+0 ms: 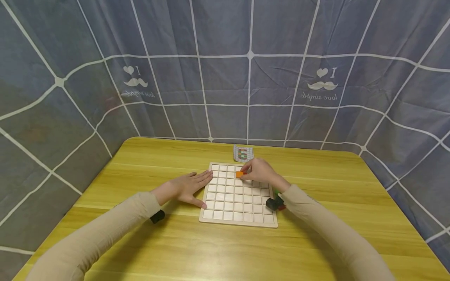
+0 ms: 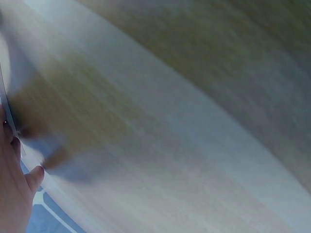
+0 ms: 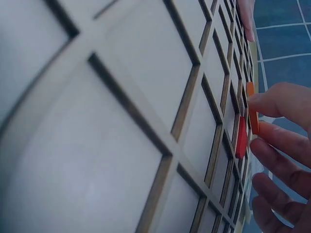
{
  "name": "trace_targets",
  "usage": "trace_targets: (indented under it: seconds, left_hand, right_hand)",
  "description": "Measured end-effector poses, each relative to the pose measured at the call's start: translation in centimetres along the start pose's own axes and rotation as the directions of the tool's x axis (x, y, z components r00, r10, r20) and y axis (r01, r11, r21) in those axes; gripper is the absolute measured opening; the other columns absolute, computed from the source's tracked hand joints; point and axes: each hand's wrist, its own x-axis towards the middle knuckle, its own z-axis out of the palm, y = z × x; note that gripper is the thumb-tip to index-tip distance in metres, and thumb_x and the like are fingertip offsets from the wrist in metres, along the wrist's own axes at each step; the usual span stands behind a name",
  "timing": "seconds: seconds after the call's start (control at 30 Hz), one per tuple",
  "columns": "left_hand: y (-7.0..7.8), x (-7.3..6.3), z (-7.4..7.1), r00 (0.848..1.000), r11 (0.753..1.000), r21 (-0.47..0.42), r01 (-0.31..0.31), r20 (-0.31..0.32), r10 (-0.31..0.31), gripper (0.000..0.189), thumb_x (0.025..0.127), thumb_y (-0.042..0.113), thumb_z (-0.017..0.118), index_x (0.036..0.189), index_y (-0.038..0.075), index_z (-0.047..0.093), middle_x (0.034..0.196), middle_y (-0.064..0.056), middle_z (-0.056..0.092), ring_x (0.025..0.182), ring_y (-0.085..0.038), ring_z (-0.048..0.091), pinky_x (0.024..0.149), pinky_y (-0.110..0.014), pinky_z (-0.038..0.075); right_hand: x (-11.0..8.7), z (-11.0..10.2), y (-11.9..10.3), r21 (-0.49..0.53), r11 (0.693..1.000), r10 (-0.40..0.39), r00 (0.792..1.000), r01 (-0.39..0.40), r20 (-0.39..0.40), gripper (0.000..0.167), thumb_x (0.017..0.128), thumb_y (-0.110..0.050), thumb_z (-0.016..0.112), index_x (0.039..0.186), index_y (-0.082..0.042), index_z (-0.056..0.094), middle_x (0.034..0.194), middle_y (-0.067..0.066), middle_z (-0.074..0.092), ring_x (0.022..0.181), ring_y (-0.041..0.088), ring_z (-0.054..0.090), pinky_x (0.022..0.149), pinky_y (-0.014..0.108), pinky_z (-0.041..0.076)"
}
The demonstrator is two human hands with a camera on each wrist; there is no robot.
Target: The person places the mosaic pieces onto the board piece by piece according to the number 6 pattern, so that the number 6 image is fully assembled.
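Observation:
A pale wooden board (image 1: 239, 224) with a grid of square recesses lies on the table. Over its far part, my right hand (image 1: 261, 171) pinches a small orange tile (image 1: 239, 175) between thumb and index finger. The right wrist view shows this orange tile (image 3: 254, 120) edge-on, with the other fingers loosely bent. Close beside it, a red tile (image 3: 241, 138) stands up from the grid. My left hand (image 1: 186, 188) lies with fingers spread at the board's left edge, fingertips and thumb on the rim. Only part of the left hand (image 2: 12, 184) enters the left wrist view.
Behind the board is a small card (image 1: 243, 153) printed with a coloured grid pattern. Green and red pieces (image 1: 282, 207) peek out beside the board's right edge, partly hidden by the right wrist and its black camera (image 1: 275, 203). A grey-blue curtain (image 1: 225, 78) surrounds the wooden table (image 1: 158, 249).

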Motion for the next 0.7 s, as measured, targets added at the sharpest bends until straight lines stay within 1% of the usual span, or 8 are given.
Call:
trace_targets:
  seconds: [0.17, 0.3, 0.43, 0.6, 0.7]
  left_hand:
    - [0.04, -0.02, 0.01, 1.0, 1.0, 0.002, 0.001, 0.002, -0.001, 0.107, 0.084, 0.075, 0.045, 0.155, 0.008, 0.002, 0.163, -0.01, -0.004, 0.151, -0.024, 0.001, 0.123, -0.048, 0.013]
    - [0.11, -0.05, -0.03, 1.0, 1.0, -0.002, 0.003, -0.001, -0.003, 0.108, 0.084, 0.076, 0.045, 0.155, 0.008, 0.002, 0.163, -0.009, -0.004, 0.151, -0.024, 0.002, 0.122, -0.048, 0.013]
    - [0.17, -0.06, -0.05, 1.0, 1.0, 0.0, 0.005, -0.002, -0.005, 0.108, 0.083, 0.075, 0.046, 0.155, 0.008, 0.003, 0.163, -0.009, -0.003, 0.151, -0.024, 0.002, 0.122, -0.048, 0.014]
    - [0.23, -0.01, 0.01, 1.0, 1.0, 0.02, 0.009, -0.005, -0.009, 0.108, 0.083, 0.076, 0.046, 0.155, 0.008, 0.003, 0.163, -0.009, -0.002, 0.151, -0.024, 0.003, 0.122, -0.048, 0.016]
    - [0.24, -0.04, 0.03, 1.0, 1.0, 0.021, 0.009, -0.006, -0.009, 0.108, 0.083, 0.075, 0.047, 0.155, 0.007, 0.003, 0.163, -0.009, -0.002, 0.151, -0.024, 0.003, 0.122, -0.048, 0.016]
  right_hand:
    - [0.1, 0.29, 0.15, 0.004, 1.0, 0.009, 1.0, -0.009, 0.009, 0.022, 0.08, -0.026, 0.078, 0.097, -0.013, 0.077, 0.093, 0.001, 0.075, 0.075, 0.009, 0.064, 0.065, 0.024, 0.051]
    - [0.08, 0.34, 0.19, -0.001, 1.0, 0.018, 1.0, -0.018, 0.006, 0.021, 0.079, -0.027, 0.078, 0.096, -0.013, 0.077, 0.091, 0.001, 0.075, 0.073, 0.009, 0.062, 0.064, 0.024, 0.05]
    - [0.06, 0.33, 0.19, -0.007, 1.0, 0.009, 1.0, -0.009, -0.001, 0.022, 0.079, -0.026, 0.079, 0.095, -0.012, 0.077, 0.09, 0.001, 0.075, 0.072, 0.01, 0.062, 0.063, 0.025, 0.05]
    - [0.05, 0.34, 0.12, -0.008, 1.0, 0.007, 1.0, -0.007, 0.002, 0.021, 0.08, -0.027, 0.078, 0.096, -0.013, 0.077, 0.092, 0.001, 0.075, 0.075, 0.01, 0.062, 0.065, 0.025, 0.051]
    - [-0.02, 0.35, 0.02, -0.007, 1.0, 0.009, 1.0, -0.009, 0.005, 0.022, 0.08, -0.027, 0.078, 0.097, -0.013, 0.077, 0.094, 0.002, 0.074, 0.073, 0.009, 0.061, 0.063, 0.025, 0.049]
